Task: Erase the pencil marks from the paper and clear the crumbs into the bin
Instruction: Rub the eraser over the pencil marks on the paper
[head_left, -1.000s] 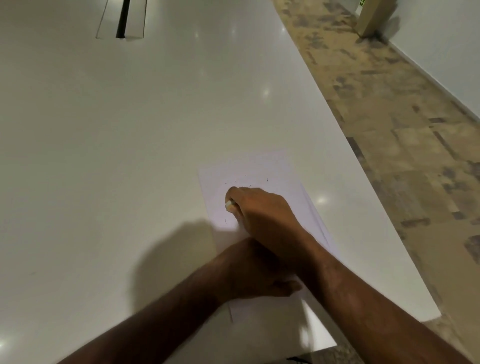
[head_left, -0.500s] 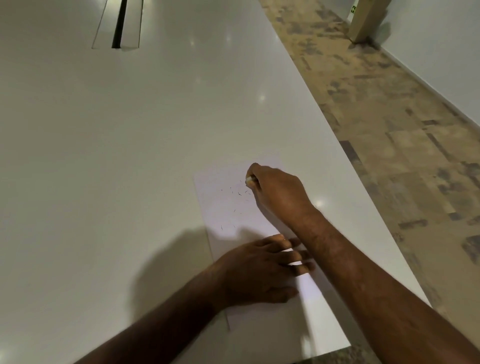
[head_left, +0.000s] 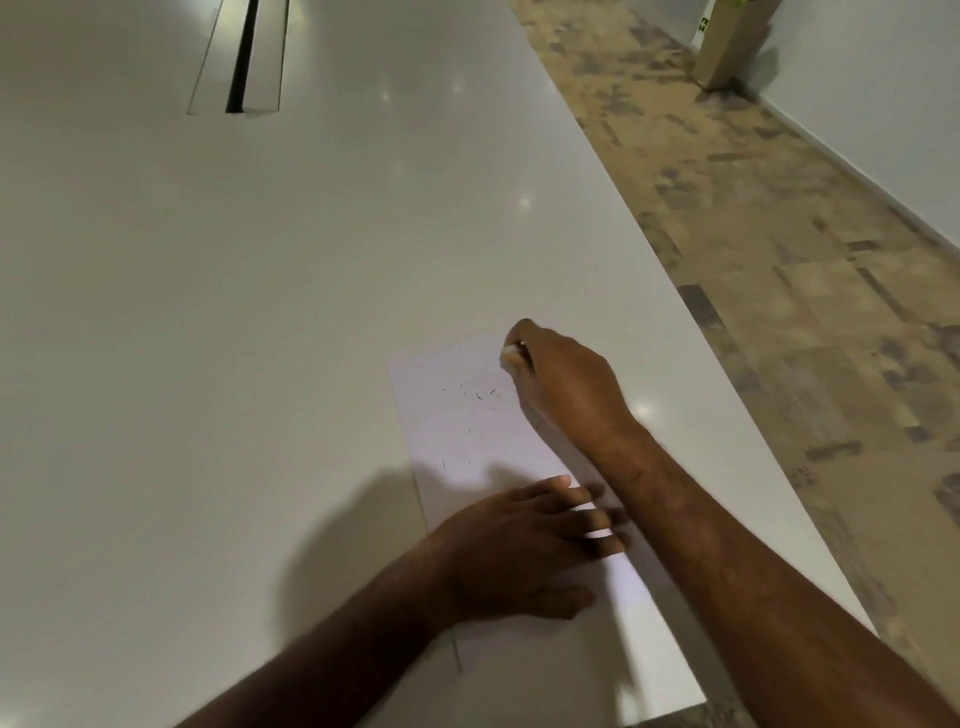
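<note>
White sheet of paper (head_left: 457, 415) lying flat on the pale glossy table (head_left: 260, 312), close to the table's right edge, long side running away from the viewer. Left hand (head_left: 514, 551) open, palm down, pressed flat on the near half of the sheet, fingers (head_left: 597, 519) spread toward the right and reaching under the right forearm. Right hand (head_left: 566, 384) closed around a small white eraser (head_left: 511, 355), only the tip showing between thumb and fingertips, at the far right corner of the sheet and touching it or nearly so; hard to tell which. Scattered dark crumbs (head_left: 478, 397) on the paper just left of the right hand, a few more lower down toward the left hand. Any remaining pencil marks too faint to tell apart from the crumbs. Long dark slot (head_left: 241, 57) set in the table at the far left. Patchy brown floor (head_left: 779, 234) to the right of the table, white wall beyond, a cardboard box (head_left: 727, 47) standing at the wall's foot.
</note>
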